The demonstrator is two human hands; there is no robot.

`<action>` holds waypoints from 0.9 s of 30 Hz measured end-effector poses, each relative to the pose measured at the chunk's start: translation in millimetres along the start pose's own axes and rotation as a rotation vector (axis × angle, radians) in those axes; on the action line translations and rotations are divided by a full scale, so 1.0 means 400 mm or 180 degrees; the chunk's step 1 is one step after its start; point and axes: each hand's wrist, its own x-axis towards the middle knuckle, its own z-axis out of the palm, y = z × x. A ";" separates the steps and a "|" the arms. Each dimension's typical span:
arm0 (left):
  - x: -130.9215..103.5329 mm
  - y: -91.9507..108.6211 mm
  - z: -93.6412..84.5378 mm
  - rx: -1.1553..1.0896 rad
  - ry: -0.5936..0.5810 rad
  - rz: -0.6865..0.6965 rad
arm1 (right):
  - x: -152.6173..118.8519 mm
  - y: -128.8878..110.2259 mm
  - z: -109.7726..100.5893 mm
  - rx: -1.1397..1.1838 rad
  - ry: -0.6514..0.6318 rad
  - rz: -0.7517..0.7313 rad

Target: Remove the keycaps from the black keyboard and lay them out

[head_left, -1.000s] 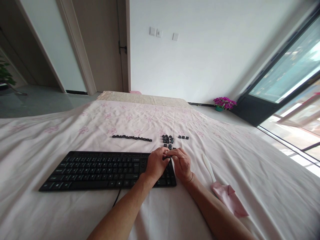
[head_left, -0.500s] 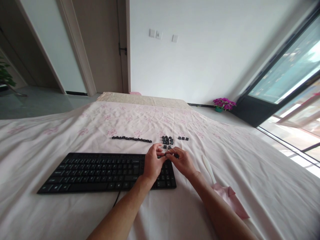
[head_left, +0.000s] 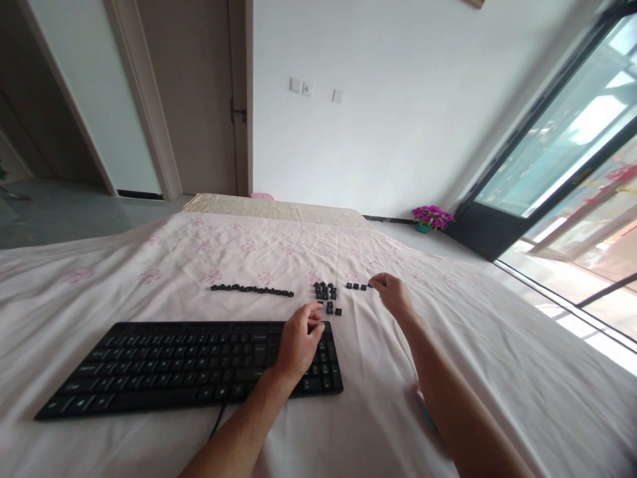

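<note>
A black keyboard (head_left: 189, 362) lies on the pink-flowered cloth. Over its right end is my left hand (head_left: 300, 338), fingers curled and apart, with nothing visible in them. Just beyond its fingertips sits a cluster of small black keycaps (head_left: 325, 292). My right hand (head_left: 392, 292) is farther right, its fingers pinched on a small black keycap (head_left: 370, 285) at the end of a short row of keycaps (head_left: 355, 286). A thin wire-like piece shows above those fingers. To the left stretches a long line of keycaps (head_left: 253, 289).
The cloth (head_left: 149, 279) is wrinkled and covers the whole surface. A cable (head_left: 217, 420) runs from the keyboard's near edge. A pink item (head_left: 419, 394) is partly hidden by my right forearm. Beyond, a potted purple plant (head_left: 432, 218) stands on the floor.
My right hand has moved away from my left, rightward to the short keycap row. My left hand's fingers have parted. The view has shifted slightly, and the pink item is now mostly covered.
</note>
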 end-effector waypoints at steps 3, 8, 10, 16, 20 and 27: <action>-0.002 0.002 -0.001 0.0031 -0.0026 0.0011 | 0.043 0.045 0.008 -0.0208 -0.0060 0.0095; -0.003 0.000 0.000 0.0070 -0.0028 0.0086 | 0.054 0.069 0.038 -0.0347 -0.0118 0.0095; -0.003 -0.002 0.000 0.0063 0.0004 0.0091 | 0.054 0.076 0.045 -0.0362 -0.0152 0.0076; -0.001 -0.008 0.001 -0.0010 0.0094 0.0085 | 0.058 0.097 0.054 -0.0357 -0.0240 0.0085; 0.001 -0.012 0.002 -0.0058 0.0156 0.0106 | 0.057 0.098 0.058 -0.0298 -0.0214 0.0107; 0.002 -0.002 -0.007 -0.0516 0.0155 -0.0086 | 0.038 0.048 0.012 -0.0084 -0.0078 0.0121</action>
